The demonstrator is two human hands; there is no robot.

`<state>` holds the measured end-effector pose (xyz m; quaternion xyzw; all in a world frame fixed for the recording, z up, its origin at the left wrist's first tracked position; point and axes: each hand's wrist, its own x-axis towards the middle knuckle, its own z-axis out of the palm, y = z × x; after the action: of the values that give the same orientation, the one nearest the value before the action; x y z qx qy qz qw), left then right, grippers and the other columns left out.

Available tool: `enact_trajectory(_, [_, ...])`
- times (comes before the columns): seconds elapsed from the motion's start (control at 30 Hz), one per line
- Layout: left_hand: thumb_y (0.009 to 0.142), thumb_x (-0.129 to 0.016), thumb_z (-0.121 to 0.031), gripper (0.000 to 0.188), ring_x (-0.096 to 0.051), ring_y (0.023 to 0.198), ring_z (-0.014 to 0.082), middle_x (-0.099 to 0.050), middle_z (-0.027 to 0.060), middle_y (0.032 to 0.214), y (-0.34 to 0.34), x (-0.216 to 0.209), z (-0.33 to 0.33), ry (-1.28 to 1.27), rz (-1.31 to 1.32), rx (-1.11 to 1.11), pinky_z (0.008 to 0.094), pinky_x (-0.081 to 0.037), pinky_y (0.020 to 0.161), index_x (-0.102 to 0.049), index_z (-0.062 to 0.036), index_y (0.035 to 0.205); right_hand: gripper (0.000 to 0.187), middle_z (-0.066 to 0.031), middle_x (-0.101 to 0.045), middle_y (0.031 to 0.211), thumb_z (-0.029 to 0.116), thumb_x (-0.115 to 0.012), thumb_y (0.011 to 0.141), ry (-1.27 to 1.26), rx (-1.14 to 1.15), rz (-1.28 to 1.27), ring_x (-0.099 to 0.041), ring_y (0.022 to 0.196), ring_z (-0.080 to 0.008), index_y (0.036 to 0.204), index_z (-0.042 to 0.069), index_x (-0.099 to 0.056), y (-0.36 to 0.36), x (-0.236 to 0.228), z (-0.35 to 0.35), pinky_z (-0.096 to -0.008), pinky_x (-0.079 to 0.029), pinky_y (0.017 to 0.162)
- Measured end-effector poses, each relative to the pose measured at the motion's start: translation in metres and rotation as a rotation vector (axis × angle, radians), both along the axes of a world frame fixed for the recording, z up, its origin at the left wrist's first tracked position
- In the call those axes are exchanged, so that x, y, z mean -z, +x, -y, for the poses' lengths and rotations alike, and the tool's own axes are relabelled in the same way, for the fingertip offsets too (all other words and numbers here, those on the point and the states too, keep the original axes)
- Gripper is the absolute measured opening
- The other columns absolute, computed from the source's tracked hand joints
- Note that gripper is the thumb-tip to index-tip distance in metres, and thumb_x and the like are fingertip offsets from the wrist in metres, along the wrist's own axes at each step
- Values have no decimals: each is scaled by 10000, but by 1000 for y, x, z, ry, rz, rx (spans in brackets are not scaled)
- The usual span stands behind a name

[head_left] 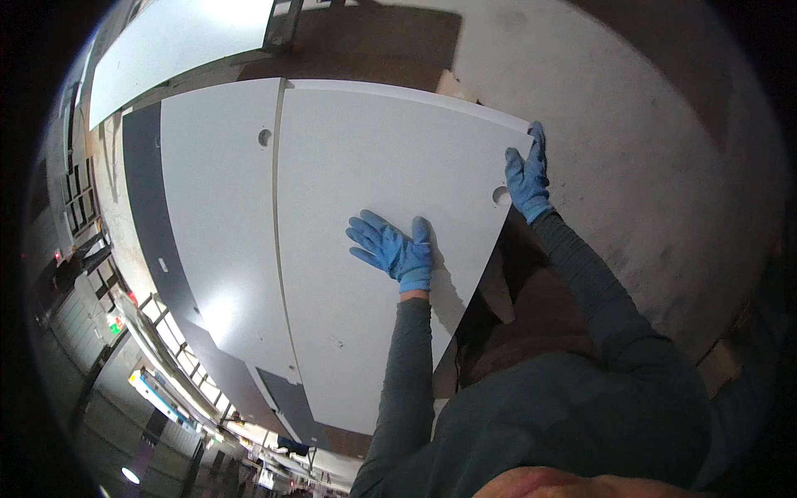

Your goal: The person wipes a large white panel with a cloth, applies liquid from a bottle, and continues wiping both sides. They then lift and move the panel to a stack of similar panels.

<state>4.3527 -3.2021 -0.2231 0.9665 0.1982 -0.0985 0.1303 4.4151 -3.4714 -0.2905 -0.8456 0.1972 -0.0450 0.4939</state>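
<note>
A large white panel point(374, 158) with a round hole near its right edge lies flat in front of me. My left hand point(390, 249), in a blue glove, is open over the panel's middle, palm down with fingers spread. At the panel's far right corner my right hand point(529, 174), gloved the same way, grips the edge. Its thumb is on the top face and its fingers run along the side, partly hidden.
A second white panel point(220, 174) with a round hole lies to the left, beside a dark grey strip point(154, 207). Another white sheet point(183, 50) is at the far left. Concrete floor point(631, 191) stretches away on the right. Shelving point(79, 195) stands at the left rim.
</note>
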Motion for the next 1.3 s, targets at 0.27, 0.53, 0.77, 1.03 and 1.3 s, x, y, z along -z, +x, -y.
enact_trajectory(0.27, [895,-405,-840,1178,19,1591,439,-31,283,1709,-4,3,-12,18,2,12,578,69,1254,-93,14,1644,949,-319,-216,1633,391,-688,947,-238,-119,16,-271,1507,-460,1601,-31,-145,11,-34,-1,-545,-268,1234])
enact_trajectory(0.53, [904,-369,-844,1153,27,1596,421,-36,248,1720,-6,5,-18,24,4,24,571,59,1259,-77,-17,1653,790,-239,-597,1394,425,-784,866,26,-656,-209,-586,1276,-377,1484,24,-497,92,-56,52,-473,-459,1104])
enact_trajectory(0.77, [900,-341,-866,1160,49,1604,378,-9,219,1730,-5,4,-22,21,8,11,543,75,1266,-50,-39,1659,855,-213,-554,1437,338,-788,842,474,-637,-419,-560,1310,-356,1569,85,-414,94,-54,61,-464,-490,1108])
enact_trajectory(1.03, [915,-327,-859,1143,52,1603,379,0,220,1728,-2,3,-28,35,12,-2,547,67,1269,-27,-45,1659,884,-221,-502,1494,437,-786,860,343,-699,-299,-511,1372,-364,1570,79,-400,80,-37,61,-479,-447,1153])
enact_trajectory(1.3, [898,-316,-883,1169,55,1600,390,9,220,1728,-1,4,-35,44,2,15,544,60,1272,-23,-45,1658,847,-224,-513,1479,587,-689,913,380,-672,-260,-529,1351,-373,1551,91,-434,75,-32,55,-496,-453,1142])
